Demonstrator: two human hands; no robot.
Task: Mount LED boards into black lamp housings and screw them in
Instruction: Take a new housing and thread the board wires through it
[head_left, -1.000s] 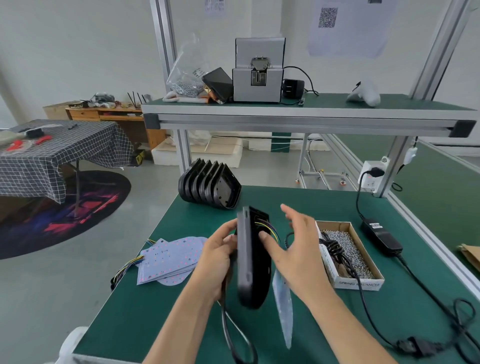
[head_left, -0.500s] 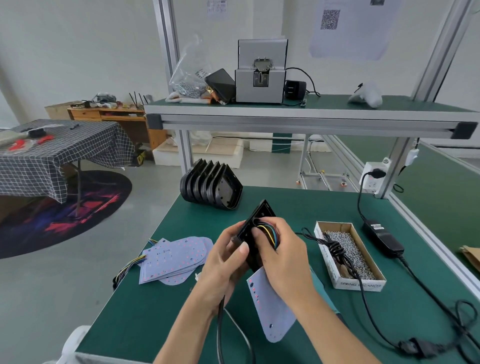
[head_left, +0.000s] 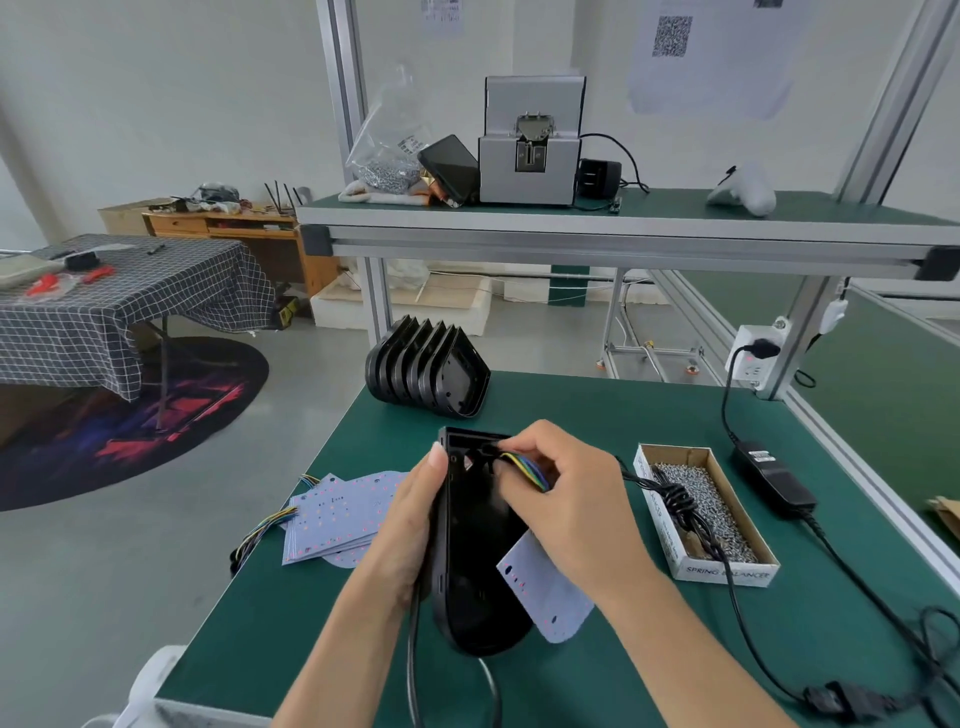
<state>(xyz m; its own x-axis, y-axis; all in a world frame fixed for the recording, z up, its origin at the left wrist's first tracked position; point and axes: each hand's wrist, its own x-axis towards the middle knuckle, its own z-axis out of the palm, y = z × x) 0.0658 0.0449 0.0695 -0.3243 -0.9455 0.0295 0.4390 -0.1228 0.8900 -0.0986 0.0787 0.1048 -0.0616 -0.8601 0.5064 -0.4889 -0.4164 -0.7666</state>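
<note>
Gripping a black lamp housing (head_left: 470, 551) by its left edge, left hand (head_left: 410, 525) holds it tilted above the green tabletop (head_left: 597, 415). Right hand (head_left: 566, 499) pinches coloured wires (head_left: 527, 466) at the housing's top opening; an LED board (head_left: 545, 592) hangs beneath it. Spare LED boards (head_left: 337, 512) lie left, stacked housings (head_left: 426, 371) behind, screw box (head_left: 704, 512) right.

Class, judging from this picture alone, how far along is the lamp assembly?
Done: nothing finished shows. In hand: left hand holds a black housing; right hand feeds coloured wires in, LED board unseated. Left: screwing, stacked housings, spare boards.
</note>
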